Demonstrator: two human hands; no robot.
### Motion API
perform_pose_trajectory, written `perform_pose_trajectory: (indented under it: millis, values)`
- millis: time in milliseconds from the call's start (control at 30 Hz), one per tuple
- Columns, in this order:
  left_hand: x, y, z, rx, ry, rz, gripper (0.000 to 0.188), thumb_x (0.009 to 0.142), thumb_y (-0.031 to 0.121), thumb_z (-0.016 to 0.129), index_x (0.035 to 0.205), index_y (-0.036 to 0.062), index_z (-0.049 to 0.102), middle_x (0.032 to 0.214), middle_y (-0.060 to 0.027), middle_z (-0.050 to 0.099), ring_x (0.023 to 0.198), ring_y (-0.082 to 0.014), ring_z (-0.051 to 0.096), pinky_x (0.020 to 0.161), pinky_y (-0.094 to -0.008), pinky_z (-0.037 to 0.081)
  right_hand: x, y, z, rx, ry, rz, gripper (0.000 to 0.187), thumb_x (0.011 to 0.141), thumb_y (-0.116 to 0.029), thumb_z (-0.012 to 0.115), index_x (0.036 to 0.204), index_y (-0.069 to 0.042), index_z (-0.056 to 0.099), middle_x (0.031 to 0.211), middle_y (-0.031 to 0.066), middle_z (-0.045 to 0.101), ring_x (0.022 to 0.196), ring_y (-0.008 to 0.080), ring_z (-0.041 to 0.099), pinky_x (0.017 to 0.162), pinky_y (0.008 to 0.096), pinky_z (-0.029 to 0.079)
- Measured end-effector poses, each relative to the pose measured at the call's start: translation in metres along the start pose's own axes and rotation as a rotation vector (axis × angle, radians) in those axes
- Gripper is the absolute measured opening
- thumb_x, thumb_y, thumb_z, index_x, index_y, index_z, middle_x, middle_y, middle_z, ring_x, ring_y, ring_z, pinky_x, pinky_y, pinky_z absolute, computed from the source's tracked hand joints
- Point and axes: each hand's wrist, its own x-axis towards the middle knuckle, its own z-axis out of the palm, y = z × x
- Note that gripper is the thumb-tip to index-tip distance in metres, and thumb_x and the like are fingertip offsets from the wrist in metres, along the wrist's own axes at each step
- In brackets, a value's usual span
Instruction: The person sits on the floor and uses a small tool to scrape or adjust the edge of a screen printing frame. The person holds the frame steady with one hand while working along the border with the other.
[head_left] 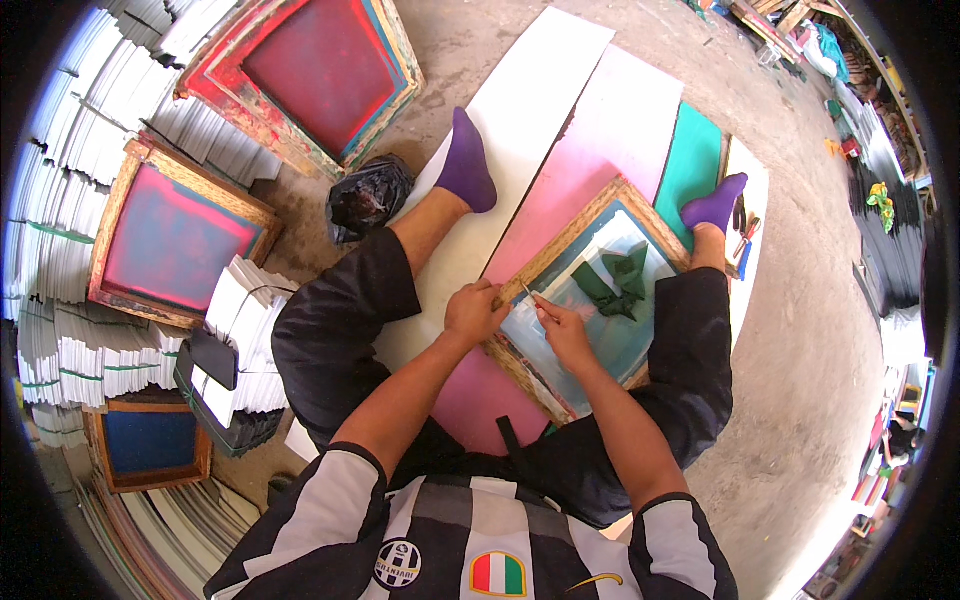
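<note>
A wooden-rimmed screen frame [567, 233] with a blue-grey mesh lies tilted between my legs. My left hand [475, 313] is closed round the left part of its rim, fingers curled over the wood. In the fingers of my right hand [563, 335] is a thin, pale, narrow tool [527, 289], its tip at the inner edge of the rim near my left hand. The kind of tool is too small to make out. Crumpled dark green strips [612, 283] rest on the mesh, to the right of my right hand.
White, pink and green boards [695, 150] lie under me on the floor. Several hand tools [746, 240] sit by my right foot. A black plastic bag [370, 195] is beside my left leg. More screen frames [285, 140] and stacks of white sheets [95, 340] stand at the left.
</note>
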Motion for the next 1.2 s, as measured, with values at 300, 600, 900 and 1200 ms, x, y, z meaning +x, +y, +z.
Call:
perform_pose_trajectory:
  millis: [300, 600, 900, 1200]
  values:
    - [-0.005, -0.002, -0.001, -0.030, -0.012, -0.044, 0.042, 0.084, 0.039, 0.078, 0.113, 0.0074, 0.076, 0.102, -0.0138, 0.070, 0.096, -0.0366, 0.070, 0.085, -0.0475, 0.056, 0.007, -0.052, -0.020, 0.216, -0.113, 0.456, 0.039, 0.104, -0.025, 0.063, 0.141, -0.017, 0.066, 0.116, 0.0198, 0.076, 0.104, 0.0332, 0.073, 0.090, 0.0442, 0.055]
    - [0.000, 0.007, -0.008, 0.002, -0.113, -0.095, 0.048, 0.089, 0.036, 0.074, 0.126, 0.0071, 0.070, 0.115, -0.0117, 0.067, 0.107, -0.0346, 0.066, 0.094, -0.0463, 0.054, 0.005, -0.040, -0.024, -0.424, -0.018, 0.071, 0.038, 0.105, -0.035, 0.056, 0.142, -0.032, 0.064, 0.107, 0.0230, 0.074, 0.098, 0.0446, 0.070, 0.083, 0.0549, 0.055]
    - [0.002, 0.005, -0.008, -0.019, -0.122, -0.081, 0.045, 0.088, 0.035, 0.075, 0.122, 0.0054, 0.071, 0.112, -0.0105, 0.067, 0.105, -0.0336, 0.066, 0.092, -0.0452, 0.054, 0.008, -0.068, -0.027, -0.757, -0.049, 0.059, 0.034, 0.103, -0.031, 0.057, 0.135, -0.027, 0.068, 0.095, 0.0193, 0.074, 0.085, 0.0438, 0.071, 0.076, 0.0568, 0.055]
    - [0.002, 0.007, -0.008, -0.019, -0.111, -0.041, 0.040, 0.088, 0.031, 0.075, 0.119, 0.0055, 0.072, 0.107, -0.0098, 0.067, 0.102, -0.0341, 0.067, 0.088, -0.0461, 0.055, 0.016, -0.055, -0.026, -0.462, -0.092, 0.105, 0.040, 0.104, -0.029, 0.053, 0.142, -0.024, 0.064, 0.105, 0.0225, 0.074, 0.094, 0.0427, 0.071, 0.084, 0.0554, 0.055]
